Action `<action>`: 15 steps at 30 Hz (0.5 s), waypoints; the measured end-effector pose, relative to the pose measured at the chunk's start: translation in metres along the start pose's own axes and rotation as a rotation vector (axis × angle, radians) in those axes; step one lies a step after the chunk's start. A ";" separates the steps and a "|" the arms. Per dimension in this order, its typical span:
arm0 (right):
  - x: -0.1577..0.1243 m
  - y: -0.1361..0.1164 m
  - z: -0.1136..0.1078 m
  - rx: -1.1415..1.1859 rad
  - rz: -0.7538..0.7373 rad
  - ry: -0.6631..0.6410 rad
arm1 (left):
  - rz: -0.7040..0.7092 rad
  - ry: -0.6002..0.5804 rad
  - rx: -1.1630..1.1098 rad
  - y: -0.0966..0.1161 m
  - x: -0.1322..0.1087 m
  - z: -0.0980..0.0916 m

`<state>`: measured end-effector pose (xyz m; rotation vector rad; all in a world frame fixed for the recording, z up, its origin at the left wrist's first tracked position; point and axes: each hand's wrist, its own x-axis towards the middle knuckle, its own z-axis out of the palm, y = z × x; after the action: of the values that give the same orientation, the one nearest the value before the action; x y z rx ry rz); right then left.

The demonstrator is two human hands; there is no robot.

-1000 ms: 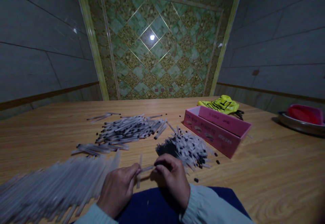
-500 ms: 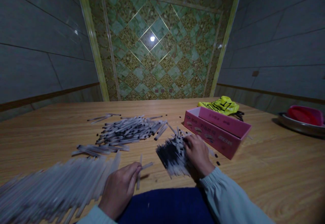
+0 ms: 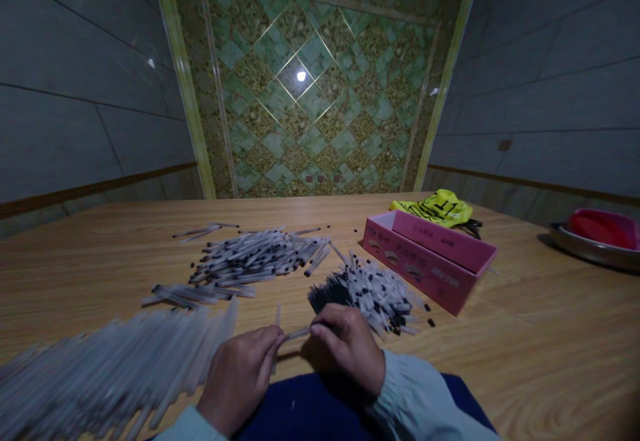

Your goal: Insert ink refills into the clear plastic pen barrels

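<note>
Near the table's front edge, my left hand (image 3: 243, 366) pinches a thin translucent plastic tube (image 3: 297, 334) by one end. My right hand (image 3: 351, 347) has its fingers closed at the tube's other end; whether it also holds a small part is hidden. Just behind my left fingertips a second clear tube (image 3: 279, 314) lies on the wood. Beyond my right hand is a heap of small whitish pieces with black ends (image 3: 380, 291), beside a bundle of thin black pieces (image 3: 330, 289). Left of my left hand, many long clear tubes (image 3: 125, 361) lie side by side.
A pile of tubes with black ends (image 3: 260, 254) lies on the wooden table (image 3: 540, 334), with a smaller group (image 3: 200, 294) in front. An open pink box (image 3: 425, 264) stands right, before a yellow bag (image 3: 440, 207). A metal tray (image 3: 590, 247) holding red items sits far right.
My right hand has come from the heap of small pieces leftward and nearer, to the tube's free end. My left hand stays about where it was, still holding the tube.
</note>
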<state>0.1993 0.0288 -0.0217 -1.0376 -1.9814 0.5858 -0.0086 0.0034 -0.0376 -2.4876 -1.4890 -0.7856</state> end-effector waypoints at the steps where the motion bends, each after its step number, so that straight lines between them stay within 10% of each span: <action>1: 0.003 0.004 -0.006 0.033 0.019 0.031 | -0.011 0.008 0.004 -0.001 0.000 0.000; 8: 0.021 0.034 -0.054 -0.052 0.104 0.553 | -0.250 0.293 -0.175 -0.008 0.000 -0.002; 15: 0.014 0.032 -0.059 -0.652 -0.072 0.396 | -0.523 0.481 -0.894 0.002 0.007 -0.011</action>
<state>0.2575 0.0600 -0.0046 -1.3298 -1.8639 -0.3235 -0.0082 0.0039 -0.0244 -2.0320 -1.8532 -2.3747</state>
